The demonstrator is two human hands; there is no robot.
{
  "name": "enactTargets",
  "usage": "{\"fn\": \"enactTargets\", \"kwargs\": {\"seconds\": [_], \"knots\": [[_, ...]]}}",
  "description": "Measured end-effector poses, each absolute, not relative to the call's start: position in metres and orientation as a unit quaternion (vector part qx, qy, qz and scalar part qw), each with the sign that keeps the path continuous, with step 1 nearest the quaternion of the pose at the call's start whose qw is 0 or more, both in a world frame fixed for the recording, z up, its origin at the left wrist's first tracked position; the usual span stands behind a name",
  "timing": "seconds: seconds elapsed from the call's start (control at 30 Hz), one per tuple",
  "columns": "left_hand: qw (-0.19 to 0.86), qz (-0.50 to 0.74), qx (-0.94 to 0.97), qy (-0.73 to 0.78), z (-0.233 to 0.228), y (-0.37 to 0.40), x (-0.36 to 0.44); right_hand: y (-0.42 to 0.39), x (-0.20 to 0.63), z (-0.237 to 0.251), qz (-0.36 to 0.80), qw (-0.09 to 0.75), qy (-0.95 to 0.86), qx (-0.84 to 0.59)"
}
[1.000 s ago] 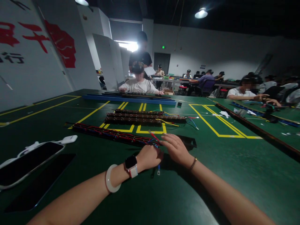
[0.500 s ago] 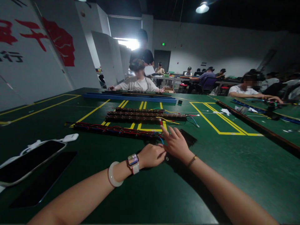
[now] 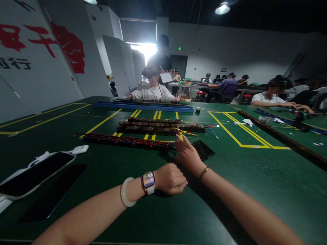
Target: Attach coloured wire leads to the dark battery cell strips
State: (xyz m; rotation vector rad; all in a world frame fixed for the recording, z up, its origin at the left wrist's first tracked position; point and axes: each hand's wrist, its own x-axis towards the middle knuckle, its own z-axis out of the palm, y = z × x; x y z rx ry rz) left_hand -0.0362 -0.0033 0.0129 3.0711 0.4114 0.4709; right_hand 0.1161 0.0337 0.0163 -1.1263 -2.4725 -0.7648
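My left hand (image 3: 171, 178) is closed low over the table, knuckles up. Its fingertips point right, and whatever they may pinch is hidden. Farther forward, my right hand (image 3: 188, 153) has its fingers bent together at the right end of a long dark strip with red and blue wires (image 3: 127, 141). What lies between those fingers is hidden. Just beyond is a bundle of dark strips (image 3: 148, 127), with yellow, blue and green leads (image 3: 212, 131) at its right end; some of these end in ring terminals. A flat black tray-like piece (image 3: 203, 149) lies right of my right hand.
A phone (image 3: 38, 173) with a white cable and a dark flat slab (image 3: 55, 192) lie at left. A blue rail (image 3: 143, 107) crosses the far side, where a person sits. A long brown strip (image 3: 278, 136) runs along the right. Yellow tape marks the green table.
My left hand has drawn back towards me and slightly right, away from my right hand. My right hand's spread fingers have bent together near the strip's end.
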Motion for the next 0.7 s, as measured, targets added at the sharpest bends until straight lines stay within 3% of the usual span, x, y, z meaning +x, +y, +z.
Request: {"fn": "enactTargets", "kwargs": {"seconds": [0.33,0.57,0.7], "knots": [[0.075,0.292,0.865,0.402,0.019,0.034,-0.049,0.068,0.16,0.019,-0.302,0.114,-0.78,-0.535],[0.055,0.262,0.857,0.44,-0.002,0.052,-0.057,0.082,0.213,0.016,-0.294,0.121,-0.738,-0.596],[0.014,0.237,0.859,0.454,-0.002,0.071,-0.07,0.081,0.213,0.01,-0.309,0.156,-0.757,-0.554]]}}
